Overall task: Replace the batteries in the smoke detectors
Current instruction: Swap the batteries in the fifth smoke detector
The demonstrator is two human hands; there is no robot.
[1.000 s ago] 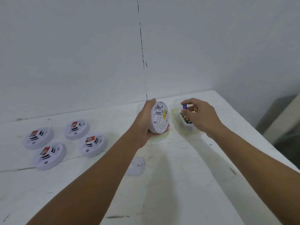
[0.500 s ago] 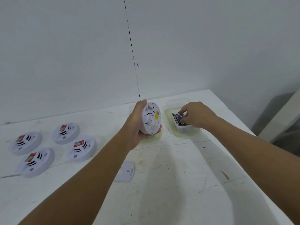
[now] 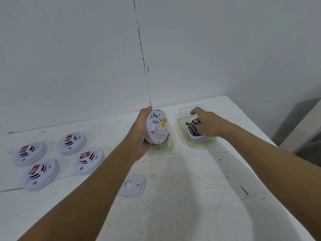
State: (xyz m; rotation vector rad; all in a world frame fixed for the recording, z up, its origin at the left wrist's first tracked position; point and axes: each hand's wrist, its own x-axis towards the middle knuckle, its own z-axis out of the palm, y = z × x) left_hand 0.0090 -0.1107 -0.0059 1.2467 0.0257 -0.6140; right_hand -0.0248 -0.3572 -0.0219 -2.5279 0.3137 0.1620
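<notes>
My left hand (image 3: 139, 136) grips a white smoke detector (image 3: 157, 126) on edge above the table, its back with a yellow label turned to the right. My right hand (image 3: 207, 124) reaches into a clear plastic container (image 3: 184, 110) of batteries (image 3: 191, 130). Its fingertips pinch a purple battery (image 3: 196, 121) with a gold end just above the others, and the index finger sticks out. A white cover plate (image 3: 132, 186) lies flat on the table near my left forearm.
Several more smoke detectors (image 3: 88, 160) lie face up at the left of the white table (image 3: 173, 206). A green-rimmed lid (image 3: 167, 147) lies under the held detector. The table's right edge (image 3: 260, 131) drops off beside the container. A wall stands close behind.
My right hand has dropped from above the container down into it, with the battery still at its fingertips. My left hand keeps the detector in the same pose.
</notes>
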